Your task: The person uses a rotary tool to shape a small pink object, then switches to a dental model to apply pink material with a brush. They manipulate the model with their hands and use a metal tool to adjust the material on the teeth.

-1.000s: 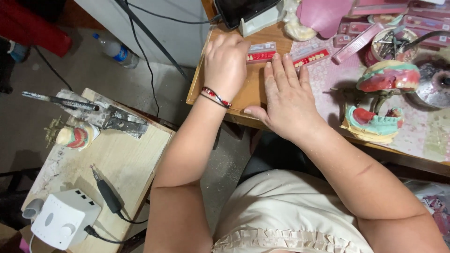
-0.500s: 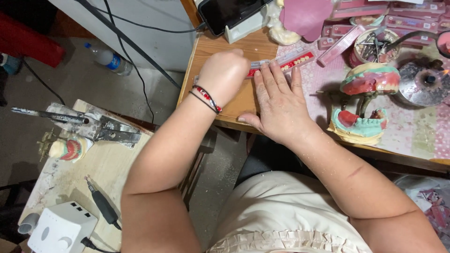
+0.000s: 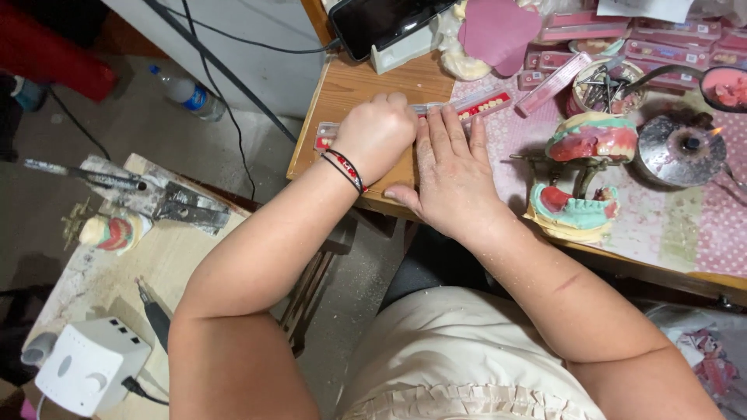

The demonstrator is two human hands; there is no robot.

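Where the wooden table (image 3: 350, 85) meets the pink dotted cloth (image 3: 700, 225), both hands work on one long narrow tooth card (image 3: 486, 103), a clear strip with a red backing and a row of small pale teeth. It lies flat near the table's far edge, partly under the hands.

Largest nearby: a dental articulator (image 3: 580, 175) holding pink-and-green wax jaw models, just right of the right hand. Beyond it a round metal burner (image 3: 681, 152), a small flame at its rim. A round tin (image 3: 607, 85) holds metal hand tools, bunched and upright-ish. More pink strip cases (image 3: 669, 47) are stacked at the back.

Left hand (image 3: 377, 136): curled into a loose fist over the strip's left end; whether it grips anything cannot be told. Right hand (image 3: 451, 167): spread flat, fingers together, pressing the strip's middle.

Judged: strip light, thin, somewhat flexible, slick plastic; teeth small and easily shed. Best held by long edges or ends.
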